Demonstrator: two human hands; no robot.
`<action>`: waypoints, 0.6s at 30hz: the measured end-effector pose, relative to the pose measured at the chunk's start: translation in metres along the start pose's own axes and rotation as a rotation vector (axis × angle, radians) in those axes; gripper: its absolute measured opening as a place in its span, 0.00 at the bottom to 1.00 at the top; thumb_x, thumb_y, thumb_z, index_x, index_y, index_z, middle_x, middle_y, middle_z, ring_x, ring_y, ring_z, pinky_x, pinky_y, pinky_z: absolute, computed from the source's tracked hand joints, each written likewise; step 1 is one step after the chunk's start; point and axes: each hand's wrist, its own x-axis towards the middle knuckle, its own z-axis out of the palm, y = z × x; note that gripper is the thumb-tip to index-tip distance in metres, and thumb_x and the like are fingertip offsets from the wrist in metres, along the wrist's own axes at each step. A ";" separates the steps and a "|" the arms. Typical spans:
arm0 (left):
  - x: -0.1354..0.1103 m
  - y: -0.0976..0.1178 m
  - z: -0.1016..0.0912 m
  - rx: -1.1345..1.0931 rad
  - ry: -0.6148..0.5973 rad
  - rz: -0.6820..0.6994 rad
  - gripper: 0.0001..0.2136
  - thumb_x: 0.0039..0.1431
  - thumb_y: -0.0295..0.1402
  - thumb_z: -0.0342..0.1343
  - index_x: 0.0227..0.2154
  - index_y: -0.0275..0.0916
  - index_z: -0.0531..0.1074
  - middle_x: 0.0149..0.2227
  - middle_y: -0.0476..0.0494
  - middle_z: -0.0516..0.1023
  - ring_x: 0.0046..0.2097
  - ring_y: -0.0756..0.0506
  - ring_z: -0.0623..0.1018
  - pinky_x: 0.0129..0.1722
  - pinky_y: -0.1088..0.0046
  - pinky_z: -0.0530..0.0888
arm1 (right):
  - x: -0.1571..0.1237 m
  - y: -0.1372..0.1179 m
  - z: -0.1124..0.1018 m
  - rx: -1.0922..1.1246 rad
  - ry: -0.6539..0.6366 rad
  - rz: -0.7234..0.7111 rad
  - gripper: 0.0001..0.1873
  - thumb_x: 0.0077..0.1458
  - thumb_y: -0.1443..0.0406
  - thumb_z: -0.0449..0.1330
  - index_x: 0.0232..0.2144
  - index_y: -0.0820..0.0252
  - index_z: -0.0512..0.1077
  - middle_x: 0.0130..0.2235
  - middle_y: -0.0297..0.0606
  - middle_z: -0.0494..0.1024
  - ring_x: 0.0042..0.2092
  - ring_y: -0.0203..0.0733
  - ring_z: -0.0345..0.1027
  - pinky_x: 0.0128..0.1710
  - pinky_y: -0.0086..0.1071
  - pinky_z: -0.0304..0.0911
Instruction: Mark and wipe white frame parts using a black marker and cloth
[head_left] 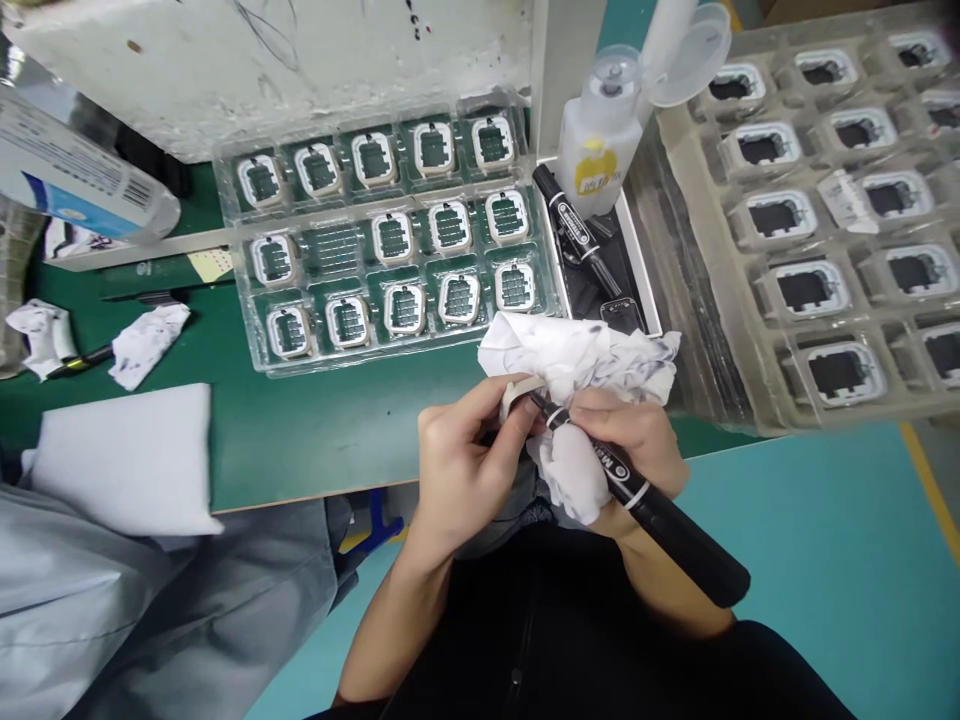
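Observation:
My left hand [469,460] pinches a small pale frame [521,388], tilted up between thumb and fingers. In my right hand [634,430] is a black marker pen [645,495], its tip touching or very close to the frame's edge. A white cloth [574,475] is bunched around the fingers of my right hand, below the pen. Just beyond both hands lies a crumpled, ink-spotted white cloth [577,355]. Similar rounded frames [405,307] sit in the compartments of a clear plastic tray [322,362] at the back of the green bench.
Stacked trays of frames [750,395] stand at the right. A squeeze bottle [600,140] and another marker [577,235] are by a white-edged box [641,265]. At the left are a large bottle [90,165], stained cloths [150,340], a white pad [127,455] and another person's grey clothing [225,590].

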 end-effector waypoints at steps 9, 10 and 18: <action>0.000 -0.003 0.000 -0.058 -0.004 -0.065 0.07 0.74 0.35 0.66 0.42 0.39 0.88 0.29 0.49 0.86 0.26 0.51 0.77 0.26 0.78 0.72 | 0.006 0.004 0.001 0.037 -0.017 -0.059 0.14 0.66 0.66 0.64 0.52 0.53 0.82 0.36 0.36 0.86 0.27 0.41 0.79 0.23 0.34 0.73; 0.000 -0.003 0.000 -0.069 -0.005 -0.081 0.07 0.74 0.35 0.67 0.42 0.39 0.87 0.28 0.49 0.86 0.25 0.52 0.76 0.25 0.78 0.71 | 0.005 0.004 0.000 0.072 -0.040 -0.033 0.13 0.67 0.65 0.63 0.52 0.53 0.82 0.35 0.37 0.86 0.26 0.41 0.78 0.23 0.35 0.73; 0.004 0.001 -0.003 -0.271 -0.016 -0.210 0.07 0.70 0.36 0.71 0.39 0.38 0.87 0.34 0.44 0.90 0.32 0.45 0.87 0.33 0.73 0.85 | -0.012 0.012 -0.011 0.115 -0.066 0.082 0.15 0.73 0.52 0.62 0.54 0.45 0.83 0.35 0.41 0.86 0.30 0.51 0.80 0.27 0.47 0.76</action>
